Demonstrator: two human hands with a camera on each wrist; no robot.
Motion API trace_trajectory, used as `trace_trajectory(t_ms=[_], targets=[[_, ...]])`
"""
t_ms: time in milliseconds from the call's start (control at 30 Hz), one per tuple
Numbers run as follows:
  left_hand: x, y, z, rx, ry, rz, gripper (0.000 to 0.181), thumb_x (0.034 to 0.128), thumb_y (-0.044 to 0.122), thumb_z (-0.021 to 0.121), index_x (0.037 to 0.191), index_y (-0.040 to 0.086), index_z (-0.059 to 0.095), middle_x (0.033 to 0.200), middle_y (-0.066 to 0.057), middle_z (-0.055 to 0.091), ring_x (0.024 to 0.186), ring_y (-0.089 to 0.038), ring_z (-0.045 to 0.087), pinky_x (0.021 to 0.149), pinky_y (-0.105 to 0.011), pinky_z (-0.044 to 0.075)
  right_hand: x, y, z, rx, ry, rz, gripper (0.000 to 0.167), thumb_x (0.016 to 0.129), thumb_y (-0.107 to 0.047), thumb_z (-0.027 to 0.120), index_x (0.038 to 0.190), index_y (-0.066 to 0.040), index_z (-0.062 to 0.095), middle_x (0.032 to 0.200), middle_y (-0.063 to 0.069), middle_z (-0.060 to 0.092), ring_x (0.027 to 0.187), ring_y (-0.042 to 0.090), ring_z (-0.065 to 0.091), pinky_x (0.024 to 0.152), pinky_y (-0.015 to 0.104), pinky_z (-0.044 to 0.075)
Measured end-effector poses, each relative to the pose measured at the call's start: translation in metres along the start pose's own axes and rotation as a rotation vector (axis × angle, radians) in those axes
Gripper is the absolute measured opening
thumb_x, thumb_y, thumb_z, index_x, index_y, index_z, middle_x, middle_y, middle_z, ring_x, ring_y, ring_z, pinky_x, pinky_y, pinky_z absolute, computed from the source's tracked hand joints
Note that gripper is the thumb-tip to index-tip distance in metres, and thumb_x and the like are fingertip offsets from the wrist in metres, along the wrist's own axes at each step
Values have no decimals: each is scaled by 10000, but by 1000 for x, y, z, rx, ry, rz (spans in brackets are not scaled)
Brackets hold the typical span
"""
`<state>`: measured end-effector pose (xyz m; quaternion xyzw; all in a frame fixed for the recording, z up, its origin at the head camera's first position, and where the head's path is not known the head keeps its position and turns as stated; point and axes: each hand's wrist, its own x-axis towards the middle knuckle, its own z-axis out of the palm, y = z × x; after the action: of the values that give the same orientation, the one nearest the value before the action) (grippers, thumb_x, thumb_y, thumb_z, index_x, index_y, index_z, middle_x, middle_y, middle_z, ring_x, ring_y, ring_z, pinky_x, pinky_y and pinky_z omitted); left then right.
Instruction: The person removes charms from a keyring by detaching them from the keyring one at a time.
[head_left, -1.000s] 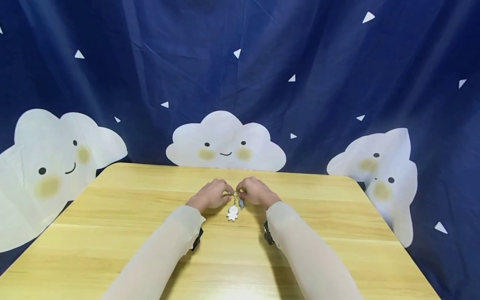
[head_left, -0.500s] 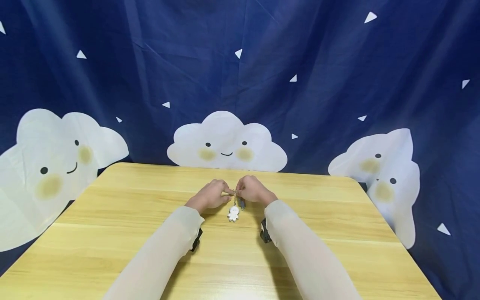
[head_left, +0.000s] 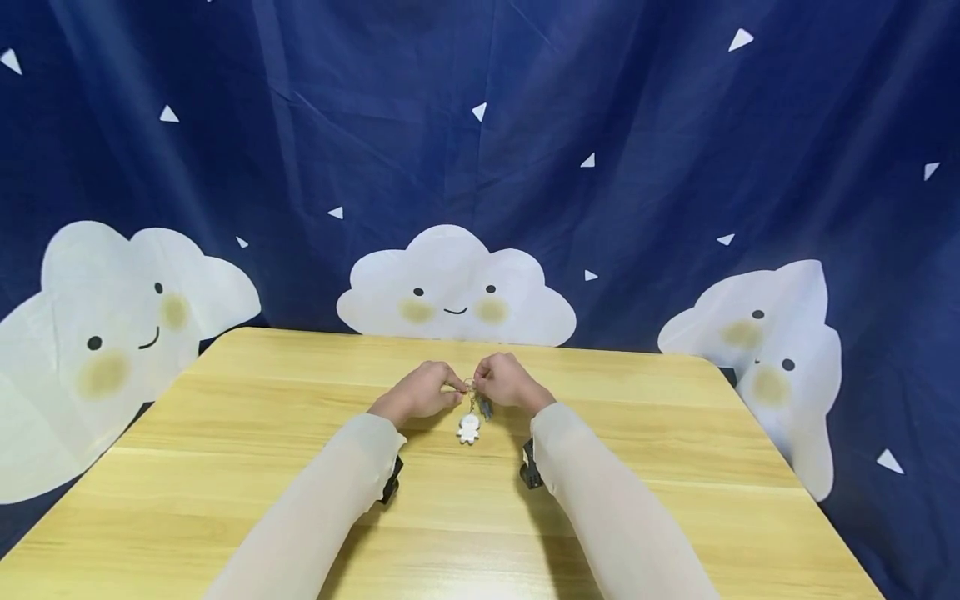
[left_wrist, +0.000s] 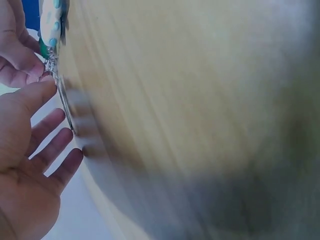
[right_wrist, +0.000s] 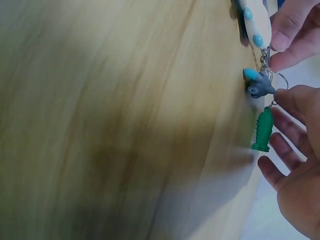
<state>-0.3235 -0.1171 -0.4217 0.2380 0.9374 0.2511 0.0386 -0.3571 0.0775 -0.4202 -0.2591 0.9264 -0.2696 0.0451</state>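
The white figure charm, marked with turquoise spots in the wrist views, is the landmark, placed over the wooden table; whether it touches the wood is hard to tell. A short metal chain runs from it to the metal ring, which sits just beyond the white figure charm, between the 2 hands. The left hand, beyond and left of the charm, pinches the ring with its thumb and index finger; its 3 other fingers are loosely spread. The right hand, beyond and right of the charm, also pinches at the ring with its thumb and index finger, its 3 remaining fingers apart; the exact spot it grips is partly hidden. Near the white figure charm, on its right, hang 2 more charms by the right hand's fingers: a grey charm with a turquoise part, and a green charm. Well beyond the white figure charm, a dark blue curtain bears smiling white clouds.
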Motion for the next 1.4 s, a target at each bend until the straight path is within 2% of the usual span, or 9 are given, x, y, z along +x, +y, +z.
trace_trajectory(t_ms=[100, 267, 367, 533, 800, 900, 1067, 1267, 1400], targets=[[2, -2, 0, -38, 56, -28, 153, 968, 116, 701, 1088, 81, 789, 1103, -27, 755, 1143, -252, 664, 1047, -429, 493, 0, 2, -1, 0, 17, -21, 137, 947, -34, 635, 870, -56, 747, 851, 4, 715, 761, 133, 582, 768, 303, 508], [6, -2, 0, -45, 153, -59, 101, 967, 107, 695, 1000, 88, 788, 979, -4, 752, 981, -197, 683, 935, -400, 540, 1, 0, -4, 8, 51, -65, 132, 960, -26, 635, 884, -39, 743, 882, 17, 722, 803, 139, 592, 794, 319, 520], [6, 0, 0, -65, 189, -66, 90, 965, 91, 691, 992, 80, 776, 962, -13, 740, 944, -193, 671, 904, -395, 545, 1, -4, -5, 18, 61, -82, 122, 967, -39, 646, 895, -41, 744, 894, 26, 728, 815, 146, 600, 797, 330, 526], [7, 1, 2, -151, 243, -87, 51, 955, 56, 697, 954, 62, 748, 902, -25, 720, 861, -170, 658, 849, -369, 559, 0, -10, -9, 44, 58, -86, 121, 980, -40, 640, 913, -41, 741, 909, 38, 729, 858, 151, 620, 832, 338, 531], [7, -4, -6, -280, 368, -54, 68, 954, 65, 713, 1013, 65, 746, 943, -44, 746, 886, -201, 681, 851, -388, 561, -1, -18, -21, 94, 110, -143, 114, 965, -26, 642, 889, -38, 727, 856, 52, 720, 814, 143, 646, 808, 321, 539], [5, -4, -8, -334, 374, -71, 75, 958, 90, 717, 1015, 85, 765, 966, -27, 751, 905, -196, 683, 843, -378, 562, -3, -21, -26, 107, 105, -144, 115, 974, -42, 641, 898, -41, 726, 863, 74, 725, 804, 131, 635, 795, 310, 528], [0, -3, -8, -383, 349, -84, 82, 960, 127, 725, 1022, 97, 768, 985, -23, 750, 933, -203, 687, 860, -387, 560, -6, -24, -30, 123, 106, -144, 121, 981, -52, 633, 903, -46, 725, 828, 50, 706, 773, 118, 604, 756, 285, 513], [-2, 4, -5, -392, 354, -82, 72, 967, 166, 726, 1006, 117, 762, 971, 16, 747, 946, -195, 678, 867, -394, 550, -12, -23, -33, 133, 94, -179, 125, 994, -55, 602, 923, -37, 704, 833, 44, 689, 787, 120, 606, 768, 292, 518], [-3, 12, -7, -393, 379, -52, 70, 984, 174, 705, 981, 118, 747, 942, 20, 733, 938, -196, 671, 850, -392, 553, -18, -22, -38, 157, 110, -190, 126, 1009, -71, 597, 946, -52, 704, 885, 56, 703, 827, 128, 622, 792, 312, 534]])
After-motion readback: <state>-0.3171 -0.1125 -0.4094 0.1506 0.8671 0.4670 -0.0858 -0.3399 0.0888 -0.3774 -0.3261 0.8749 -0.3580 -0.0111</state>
